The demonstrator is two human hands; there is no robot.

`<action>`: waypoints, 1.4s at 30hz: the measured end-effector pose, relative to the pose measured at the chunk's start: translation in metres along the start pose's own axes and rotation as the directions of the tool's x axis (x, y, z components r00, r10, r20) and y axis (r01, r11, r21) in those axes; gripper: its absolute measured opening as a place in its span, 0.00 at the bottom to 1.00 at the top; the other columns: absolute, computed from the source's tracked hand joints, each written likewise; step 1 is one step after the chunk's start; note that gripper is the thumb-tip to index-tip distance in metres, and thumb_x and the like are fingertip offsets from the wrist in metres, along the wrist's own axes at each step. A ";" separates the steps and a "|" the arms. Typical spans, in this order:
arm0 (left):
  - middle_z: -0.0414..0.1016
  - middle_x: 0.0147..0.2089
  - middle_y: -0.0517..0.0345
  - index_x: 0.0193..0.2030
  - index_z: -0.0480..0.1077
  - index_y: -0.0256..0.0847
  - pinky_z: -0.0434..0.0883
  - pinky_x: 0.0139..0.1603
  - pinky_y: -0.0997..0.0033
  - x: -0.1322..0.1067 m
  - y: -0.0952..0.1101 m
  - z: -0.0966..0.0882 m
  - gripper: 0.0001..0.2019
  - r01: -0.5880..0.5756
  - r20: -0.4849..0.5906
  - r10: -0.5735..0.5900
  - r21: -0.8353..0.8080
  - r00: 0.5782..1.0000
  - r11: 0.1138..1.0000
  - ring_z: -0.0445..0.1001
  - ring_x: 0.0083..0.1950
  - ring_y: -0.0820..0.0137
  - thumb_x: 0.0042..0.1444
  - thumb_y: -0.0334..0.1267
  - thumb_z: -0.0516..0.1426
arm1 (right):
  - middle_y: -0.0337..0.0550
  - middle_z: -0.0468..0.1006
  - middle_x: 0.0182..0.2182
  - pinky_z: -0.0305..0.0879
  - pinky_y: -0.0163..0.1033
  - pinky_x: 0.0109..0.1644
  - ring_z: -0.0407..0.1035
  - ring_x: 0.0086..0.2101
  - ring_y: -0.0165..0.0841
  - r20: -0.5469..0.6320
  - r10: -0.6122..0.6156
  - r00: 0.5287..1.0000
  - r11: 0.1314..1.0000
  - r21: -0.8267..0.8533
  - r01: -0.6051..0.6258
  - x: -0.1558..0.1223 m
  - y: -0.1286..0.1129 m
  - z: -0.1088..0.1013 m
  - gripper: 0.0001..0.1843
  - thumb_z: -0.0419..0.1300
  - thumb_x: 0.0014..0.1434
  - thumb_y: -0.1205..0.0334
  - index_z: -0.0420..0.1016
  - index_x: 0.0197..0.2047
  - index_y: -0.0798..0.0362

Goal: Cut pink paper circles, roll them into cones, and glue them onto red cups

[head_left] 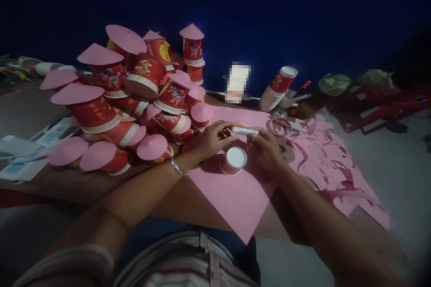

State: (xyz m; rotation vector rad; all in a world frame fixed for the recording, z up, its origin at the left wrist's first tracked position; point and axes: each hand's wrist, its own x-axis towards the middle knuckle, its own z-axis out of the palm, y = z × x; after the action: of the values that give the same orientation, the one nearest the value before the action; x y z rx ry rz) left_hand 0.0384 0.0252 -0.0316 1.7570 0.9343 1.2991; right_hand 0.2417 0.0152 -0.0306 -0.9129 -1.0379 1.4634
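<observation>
A white marker (244, 130) lies level between both hands, just above an upside-down red paper cup (234, 161) that stands on a pink paper sheet (232, 197). My left hand (210, 139) pinches the marker's left end with curled fingers. My right hand (266, 147) grips its right end, beside the cup. A bracelet (176, 166) sits on my left wrist.
A heap of red cups with pink cone lids (134, 98) rises at the left. Pink offcuts (323, 156), scissors (281, 124) and a stack of cups (278, 87) lie to the right. White leaflets (23, 156) rest on the table's left edge. Red chairs (387, 107) stand far right.
</observation>
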 end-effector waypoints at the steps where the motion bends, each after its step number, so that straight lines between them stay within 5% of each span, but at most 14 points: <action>1: 0.81 0.49 0.51 0.56 0.74 0.40 0.76 0.42 0.70 0.000 0.000 0.000 0.18 0.027 0.004 -0.027 -0.059 1.000 0.998 0.79 0.41 0.71 0.58 0.30 0.64 | 0.31 0.70 0.23 0.67 0.33 0.28 0.64 0.23 0.26 -0.029 -0.028 0.999 0.999 0.030 0.029 0.001 -0.001 0.000 0.14 0.74 0.53 0.52 0.78 0.38 0.49; 7: 0.79 0.56 0.45 0.56 0.70 0.40 0.79 0.46 0.66 -0.009 0.028 -0.009 0.13 0.159 0.029 -0.156 -0.166 0.987 0.973 0.80 0.48 0.68 0.67 0.40 0.58 | 0.33 0.75 0.29 0.71 0.34 0.27 0.70 0.25 0.29 -0.161 -0.088 0.983 0.988 0.113 0.107 0.003 -0.010 -0.007 0.19 0.69 0.56 0.44 0.66 0.36 0.45; 11: 0.76 0.59 0.46 0.58 0.66 0.44 0.77 0.55 0.57 -0.031 0.044 -0.009 0.30 0.076 0.219 -0.084 0.047 0.972 0.996 0.78 0.56 0.60 0.51 0.42 0.72 | 0.36 0.81 0.35 0.73 0.34 0.30 0.74 0.29 0.29 -0.109 -0.121 0.987 0.988 0.088 0.130 -0.003 -0.016 -0.005 0.23 0.75 0.50 0.48 0.70 0.41 0.46; 15: 0.73 0.59 0.48 0.56 0.63 0.46 0.76 0.59 0.50 -0.047 0.034 0.003 0.35 -0.005 0.191 -0.036 0.212 0.981 0.977 0.75 0.61 0.56 0.44 0.40 0.75 | 0.37 0.81 0.38 0.73 0.35 0.31 0.73 0.30 0.30 -0.020 -0.180 0.983 0.983 -0.035 0.179 -0.012 -0.020 0.001 0.24 0.77 0.49 0.54 0.72 0.44 0.46; 23: 0.75 0.55 0.52 0.57 0.63 0.45 0.76 0.55 0.57 -0.044 0.008 0.009 0.30 -0.074 0.053 0.061 0.282 0.997 0.957 0.77 0.54 0.61 0.49 0.32 0.70 | 0.39 0.78 0.33 0.72 0.39 0.31 0.70 0.26 0.29 0.117 -0.345 0.931 0.889 -0.277 0.364 -0.031 -0.020 0.009 0.15 0.72 0.58 0.51 0.73 0.37 0.49; 29: 0.76 0.54 0.54 0.57 0.64 0.46 0.77 0.53 0.58 -0.046 0.004 0.007 0.31 -0.040 0.044 0.029 0.267 0.999 0.963 0.78 0.53 0.61 0.48 0.33 0.71 | 0.42 0.78 0.37 0.72 0.45 0.44 0.73 0.38 0.37 0.212 -0.486 0.848 0.713 -0.464 0.525 -0.033 -0.010 0.005 0.09 0.70 0.62 0.57 0.73 0.40 0.47; 34: 0.74 0.57 0.51 0.58 0.63 0.48 0.76 0.57 0.53 -0.045 -0.001 0.006 0.32 -0.088 0.058 0.076 0.261 0.995 0.961 0.76 0.58 0.58 0.49 0.31 0.70 | 0.42 0.75 0.36 0.70 0.46 0.41 0.72 0.37 0.38 0.298 -0.520 0.800 0.618 -0.515 0.594 -0.033 -0.009 0.003 0.09 0.68 0.62 0.63 0.71 0.42 0.45; 42: 0.70 0.57 0.50 0.59 0.64 0.46 0.73 0.63 0.48 -0.045 0.000 0.001 0.32 -0.158 0.089 0.140 0.248 0.986 0.956 0.73 0.61 0.56 0.48 0.31 0.71 | 0.40 0.75 0.35 0.70 0.44 0.38 0.72 0.33 0.35 0.218 -0.468 0.857 0.653 -0.568 0.501 -0.029 -0.009 -0.001 0.07 0.67 0.63 0.62 0.71 0.40 0.47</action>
State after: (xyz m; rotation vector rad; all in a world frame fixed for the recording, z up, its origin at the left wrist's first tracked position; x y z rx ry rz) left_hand 0.0297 -0.0140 -0.0509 2.0934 0.9788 1.2449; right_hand 0.2499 -0.0132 -0.0221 -0.9303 -1.7021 0.6873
